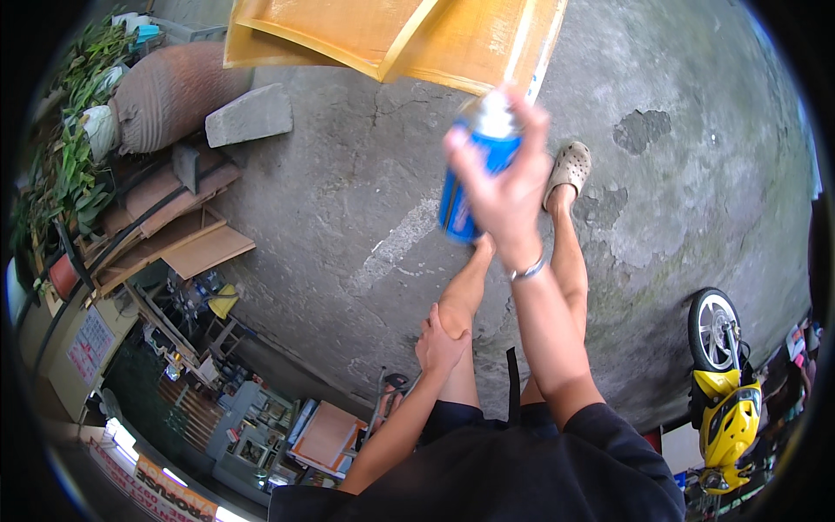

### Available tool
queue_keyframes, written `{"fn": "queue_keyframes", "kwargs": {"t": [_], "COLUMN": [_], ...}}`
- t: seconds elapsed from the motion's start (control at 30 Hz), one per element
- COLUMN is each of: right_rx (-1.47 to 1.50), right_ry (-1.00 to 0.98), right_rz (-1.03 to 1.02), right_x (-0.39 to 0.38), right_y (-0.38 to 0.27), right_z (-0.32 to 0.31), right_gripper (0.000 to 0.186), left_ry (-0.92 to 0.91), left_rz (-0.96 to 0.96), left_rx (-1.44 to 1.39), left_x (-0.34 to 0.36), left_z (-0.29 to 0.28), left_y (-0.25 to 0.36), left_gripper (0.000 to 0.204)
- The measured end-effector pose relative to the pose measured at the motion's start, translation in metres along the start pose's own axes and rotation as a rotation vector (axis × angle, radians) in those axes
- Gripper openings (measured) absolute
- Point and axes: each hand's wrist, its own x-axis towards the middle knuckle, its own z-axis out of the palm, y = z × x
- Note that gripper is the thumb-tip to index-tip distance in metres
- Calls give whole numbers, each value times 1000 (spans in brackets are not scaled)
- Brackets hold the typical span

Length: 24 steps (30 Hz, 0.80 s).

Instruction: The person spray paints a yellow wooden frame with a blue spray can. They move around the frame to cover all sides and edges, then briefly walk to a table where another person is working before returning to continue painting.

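My right hand point(509, 187) grips a blue spray can point(477, 174) with a white top, raised in the middle of the view and slightly blurred by motion. Just beyond the can are amber-yellow framed screens or panels point(457, 43) at the top edge. My left hand point(439, 344) is wrapped round my left leg point(463, 291) at about the knee. My right foot is in a beige clog point(570, 165); my left foot is mostly hidden behind the can and hand.
Cracked concrete ground point(357, 174) lies beneath me. On the left are a large clay jar point(174, 96), a grey block point(248, 116), plants point(74, 165) and stacked boards point(196, 252). A cluttered work area point(252, 418) is at lower left, a yellow motorbike point(726, 418) at lower right.
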Motion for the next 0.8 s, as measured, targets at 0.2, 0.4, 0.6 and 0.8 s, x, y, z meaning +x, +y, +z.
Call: {"fn": "queue_keyframes", "kwargs": {"t": [0.2,0.4,0.6,0.8], "right_rx": [-92,-39,51,-71], "right_ry": [344,26,-384,-281], "right_rz": [-96,106,131,29], "right_x": [92,15,-81,0], "right_y": [26,29,-21,-40], "right_z": [-29,-10,2,-20], "right_gripper": [64,65,68,65], "left_ry": [-1,53,-1,29], "left_rz": [-8,40,34,-11], "left_rx": [-25,1,28,-25], "left_x": [-1,-3,-6,-19], "left_z": [2,4,9,-4], "left_y": [0,3,19,42], "left_gripper": [102,102,101,105]}}
